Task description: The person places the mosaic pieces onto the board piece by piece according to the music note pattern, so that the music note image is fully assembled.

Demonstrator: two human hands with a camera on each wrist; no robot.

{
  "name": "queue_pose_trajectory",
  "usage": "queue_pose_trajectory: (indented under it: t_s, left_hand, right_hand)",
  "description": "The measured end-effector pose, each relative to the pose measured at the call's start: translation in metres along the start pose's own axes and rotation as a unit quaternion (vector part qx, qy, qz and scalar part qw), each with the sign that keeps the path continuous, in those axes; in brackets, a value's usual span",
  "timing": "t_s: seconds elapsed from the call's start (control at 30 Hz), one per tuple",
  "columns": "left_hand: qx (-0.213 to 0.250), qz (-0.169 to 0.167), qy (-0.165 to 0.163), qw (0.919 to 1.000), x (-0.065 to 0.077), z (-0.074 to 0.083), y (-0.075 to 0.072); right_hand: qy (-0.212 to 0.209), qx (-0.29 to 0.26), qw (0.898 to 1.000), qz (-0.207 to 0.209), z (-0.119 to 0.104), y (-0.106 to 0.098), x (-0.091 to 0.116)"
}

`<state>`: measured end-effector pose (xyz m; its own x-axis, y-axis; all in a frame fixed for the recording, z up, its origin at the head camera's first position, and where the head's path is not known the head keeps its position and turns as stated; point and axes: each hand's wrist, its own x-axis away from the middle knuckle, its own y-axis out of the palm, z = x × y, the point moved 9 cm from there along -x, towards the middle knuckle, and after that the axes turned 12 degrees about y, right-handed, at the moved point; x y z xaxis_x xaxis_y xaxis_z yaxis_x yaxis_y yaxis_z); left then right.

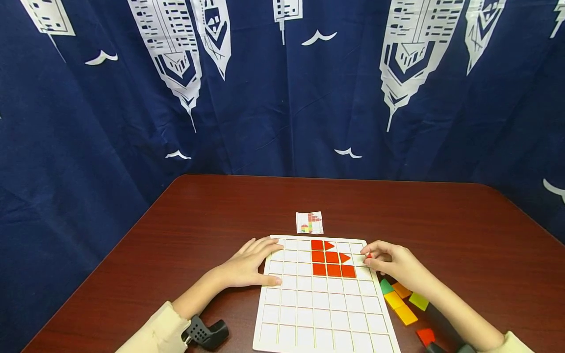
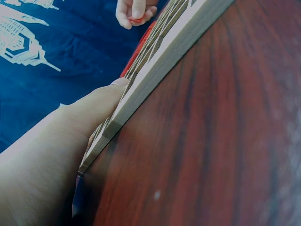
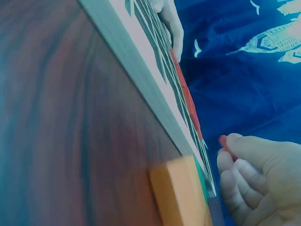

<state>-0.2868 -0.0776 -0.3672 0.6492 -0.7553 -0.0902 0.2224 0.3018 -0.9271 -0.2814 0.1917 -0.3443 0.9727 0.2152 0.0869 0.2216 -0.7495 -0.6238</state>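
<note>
A white grid board [image 1: 304, 314] lies on the table with red squares [image 1: 333, 270] and two red triangles [image 1: 345, 258] set in its upper cells. At the board's left edge my left hand [image 1: 249, 264] rests with fingers spread, fingertips and thumb on its surface. Between thumb and fingertips my right hand [image 1: 390, 262] pinches a small red piece [image 3: 223, 140], just above the board's upper right edge. Its shape is mostly hidden by the fingers; a pointed corner shows in the head view.
A picture card [image 1: 309, 223] with a colored pattern lies behind the board. Right of the board are yellow pieces [image 1: 400, 308], an orange piece [image 1: 401, 290], a green piece [image 1: 386, 287], a lime piece [image 1: 419, 301] and a red piece [image 1: 425, 337]. A blue curtain [image 1: 282, 98] hangs behind the table.
</note>
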Motion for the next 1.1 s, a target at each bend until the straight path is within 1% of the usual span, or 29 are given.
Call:
queue_pose_trajectory:
  t_s: [0.17,0.37,0.53,0.6,0.83,1.1]
  left_hand:
    - [0.003,0.001,0.002,1.0000,-0.001,-0.001,0.000]
    - [-0.005,0.004,0.004,1.0000,-0.002,-0.002,-0.001]
    - [-0.002,0.002,0.004,1.0000,-0.001,-0.002,0.000]
    - [0.001,0.004,0.004,1.0000,-0.001,-0.002,0.000]
    - [-0.003,-0.003,0.004,1.0000,-0.001,-0.002,0.002]
    - [0.002,0.000,0.000,1.0000,-0.001,-0.001,0.000]
  right_hand:
    - [0.011,-0.017,0.999,-0.039,-0.001,0.009,-0.003]
    - [0.005,-0.010,0.998,-0.057,-0.003,0.011,-0.002]
    - [0.003,-0.005,0.998,-0.067,-0.004,0.012,0.000]
    - [0.000,0.005,0.998,-0.065,-0.005,0.012,0.001]
    - [-0.022,0.073,0.996,-0.048,-0.006,0.013,0.002]
    - [-0.037,0.098,0.994,-0.016,-0.009,0.012,0.002]
